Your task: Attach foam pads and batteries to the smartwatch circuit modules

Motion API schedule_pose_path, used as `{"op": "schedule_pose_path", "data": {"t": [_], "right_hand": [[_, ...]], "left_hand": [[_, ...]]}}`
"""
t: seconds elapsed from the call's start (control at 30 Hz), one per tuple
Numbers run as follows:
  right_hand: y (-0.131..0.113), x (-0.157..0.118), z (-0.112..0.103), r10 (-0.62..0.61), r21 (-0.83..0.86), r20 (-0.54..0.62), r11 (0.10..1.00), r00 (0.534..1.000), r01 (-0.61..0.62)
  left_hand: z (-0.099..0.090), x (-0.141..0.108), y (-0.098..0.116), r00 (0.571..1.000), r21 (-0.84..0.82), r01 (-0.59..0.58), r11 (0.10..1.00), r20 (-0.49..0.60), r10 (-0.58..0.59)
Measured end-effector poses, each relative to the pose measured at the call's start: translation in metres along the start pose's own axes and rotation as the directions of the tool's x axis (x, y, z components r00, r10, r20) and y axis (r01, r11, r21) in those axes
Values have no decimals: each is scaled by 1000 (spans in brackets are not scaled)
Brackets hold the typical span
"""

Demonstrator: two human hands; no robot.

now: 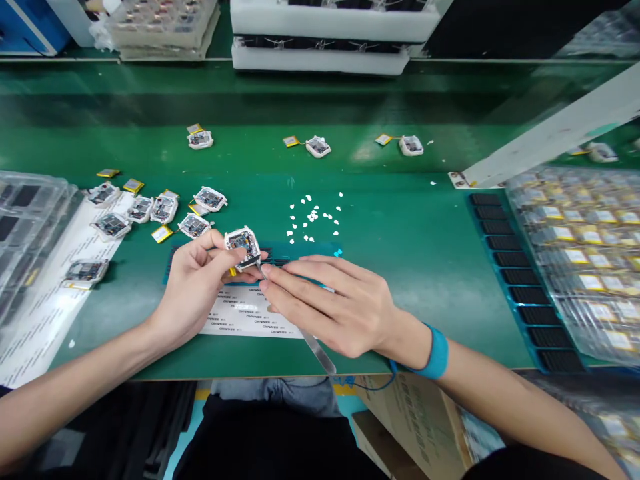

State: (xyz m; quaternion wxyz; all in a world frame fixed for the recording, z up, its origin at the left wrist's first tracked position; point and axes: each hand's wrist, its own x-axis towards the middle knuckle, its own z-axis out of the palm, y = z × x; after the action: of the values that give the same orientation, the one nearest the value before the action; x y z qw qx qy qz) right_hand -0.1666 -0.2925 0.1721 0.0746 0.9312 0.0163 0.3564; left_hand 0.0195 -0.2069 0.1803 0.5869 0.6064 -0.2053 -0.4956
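Observation:
Between the thumb and fingers of my left hand [193, 283] is a white-framed device housing [243, 243] with its circuit board facing up. A bit of yellow shows beneath it, partly hidden by the fingers. My right hand [335, 300] is closed around metal tweezers [319, 352], whose tips reach the lower right edge of the housing. Under both hands lie a blue strip with black pieces [175, 267] and a white printed sheet [240, 317]. Small white peeled bits [313, 215] are scattered on the green bench just beyond my hands.
Several similar housings [113, 225] with yellow-edged batteries lie at the left; others [318, 147] sit in a row farther back. A clear tray [30, 220] stands far left. On the right are a strip of black pads [520, 277], trays of batteries [590, 260] and a white post [555, 127].

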Motion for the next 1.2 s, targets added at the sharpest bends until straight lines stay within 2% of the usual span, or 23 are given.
{"op": "schedule_pose_path", "data": {"t": [0.53, 0.87, 1.2], "right_hand": [[-3, 3, 0, 9, 76, -8, 997, 1000, -8], [-5, -3, 0, 121, 216, -10, 969, 993, -116], [-5, -1, 0, 198, 231, 30, 952, 980, -199]], "left_hand": [[-1, -1, -5, 1000, -7, -16, 1000, 8, 16], [-6, -1, -9, 971, 160, -238, 958, 52, 233], [-11, 1, -10, 971, 173, -228, 958, 106, 213]]}}
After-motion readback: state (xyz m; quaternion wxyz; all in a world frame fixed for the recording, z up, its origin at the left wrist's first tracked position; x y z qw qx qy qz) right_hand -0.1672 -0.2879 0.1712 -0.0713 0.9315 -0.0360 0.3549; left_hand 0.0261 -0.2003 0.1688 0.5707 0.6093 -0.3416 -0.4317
